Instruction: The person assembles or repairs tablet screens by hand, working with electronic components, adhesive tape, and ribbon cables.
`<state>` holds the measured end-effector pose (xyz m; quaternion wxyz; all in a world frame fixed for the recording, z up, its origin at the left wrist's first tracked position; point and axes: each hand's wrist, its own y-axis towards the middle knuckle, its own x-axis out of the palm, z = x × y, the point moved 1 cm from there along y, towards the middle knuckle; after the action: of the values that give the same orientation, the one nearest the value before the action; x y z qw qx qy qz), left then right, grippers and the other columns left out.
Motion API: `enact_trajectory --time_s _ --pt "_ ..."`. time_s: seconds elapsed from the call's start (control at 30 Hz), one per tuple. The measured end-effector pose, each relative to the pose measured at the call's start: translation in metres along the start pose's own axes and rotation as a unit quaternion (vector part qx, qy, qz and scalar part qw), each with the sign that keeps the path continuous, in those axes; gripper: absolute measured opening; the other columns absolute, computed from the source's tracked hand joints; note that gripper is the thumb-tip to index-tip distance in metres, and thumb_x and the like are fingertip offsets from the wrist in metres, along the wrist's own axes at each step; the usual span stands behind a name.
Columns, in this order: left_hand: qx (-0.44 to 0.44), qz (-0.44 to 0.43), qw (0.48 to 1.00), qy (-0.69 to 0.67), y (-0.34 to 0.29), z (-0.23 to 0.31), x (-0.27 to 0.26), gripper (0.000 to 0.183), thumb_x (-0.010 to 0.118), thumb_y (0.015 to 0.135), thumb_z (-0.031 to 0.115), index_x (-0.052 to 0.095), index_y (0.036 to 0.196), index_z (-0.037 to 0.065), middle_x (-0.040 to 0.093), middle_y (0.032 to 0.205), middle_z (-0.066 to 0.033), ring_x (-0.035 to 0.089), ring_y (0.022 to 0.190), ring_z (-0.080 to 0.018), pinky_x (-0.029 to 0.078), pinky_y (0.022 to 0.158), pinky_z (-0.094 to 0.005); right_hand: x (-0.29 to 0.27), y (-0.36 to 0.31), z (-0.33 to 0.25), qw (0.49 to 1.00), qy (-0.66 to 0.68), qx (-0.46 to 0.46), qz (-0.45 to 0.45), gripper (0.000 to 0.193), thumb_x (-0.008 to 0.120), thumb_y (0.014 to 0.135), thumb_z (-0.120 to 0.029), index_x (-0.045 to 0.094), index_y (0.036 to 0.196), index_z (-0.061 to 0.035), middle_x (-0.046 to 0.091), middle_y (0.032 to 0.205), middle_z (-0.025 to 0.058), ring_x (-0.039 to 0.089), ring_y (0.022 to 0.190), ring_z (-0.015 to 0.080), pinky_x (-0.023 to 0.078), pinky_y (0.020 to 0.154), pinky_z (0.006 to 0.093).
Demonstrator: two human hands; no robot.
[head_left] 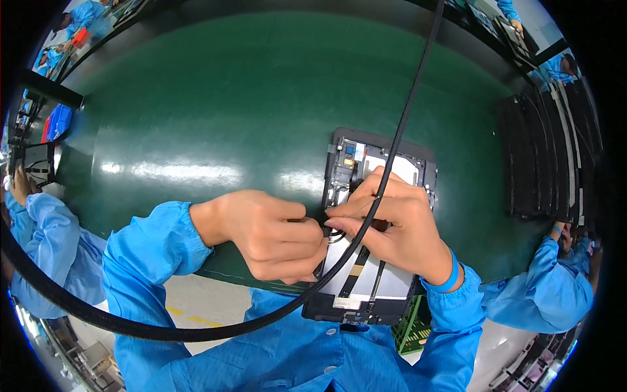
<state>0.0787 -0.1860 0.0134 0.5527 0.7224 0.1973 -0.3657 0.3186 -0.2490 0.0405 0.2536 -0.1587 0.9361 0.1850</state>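
An opened tablet [396, 287] lies at the front edge of the green table, its inner parts bare: white battery area, dark frame, a small circuit board near the top left corner. My left hand [274, 238] is closed at the tablet's left edge, its fingers curled and their tips mostly hidden. Over the middle of the tablet reaches my right hand [405, 219], a blue band on its wrist. Its thumb and forefinger pinch at the same left edge, close to a thin dark wire [336, 235]. What either hand grips is too small to tell.
A thick black cable [196, 334] arcs across the view, in front of the tablet. Dark flat panels [539, 157] stand stacked at the right of the green table [261, 85]. Co-workers in blue sit on both sides. Below the table is a green crate [411, 330].
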Motion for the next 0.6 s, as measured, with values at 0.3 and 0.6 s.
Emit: enact_trajectory --time_s 0.3,0.6 --pt "0.066 0.019 0.996 -0.053 -0.004 -0.020 0.005 0.049 0.070 0.107 0.045 0.075 0.094 -0.003 0.066 0.079 -0.0111 0.067 0.074 -0.0241 0.042 0.054 -0.0308 -0.004 0.020 0.010 0.997 0.044 0.054 0.027 0.018 0.086 0.087 0.002 0.089 0.102 -0.0055 0.075 0.088 0.0052 0.065 0.070 0.0104 0.048 0.060 0.0271" --pt "-0.007 0.036 0.993 -0.112 -0.003 -0.018 0.009 0.048 0.073 0.102 0.043 0.076 0.093 -0.004 0.067 0.078 -0.0102 0.067 0.073 -0.0254 0.048 0.057 -0.0329 -0.008 0.023 0.011 0.991 0.076 0.112 0.012 0.016 0.086 0.088 0.002 0.088 0.102 -0.0045 0.073 0.087 0.0028 0.056 0.065 0.0047 0.041 0.057 0.0239"
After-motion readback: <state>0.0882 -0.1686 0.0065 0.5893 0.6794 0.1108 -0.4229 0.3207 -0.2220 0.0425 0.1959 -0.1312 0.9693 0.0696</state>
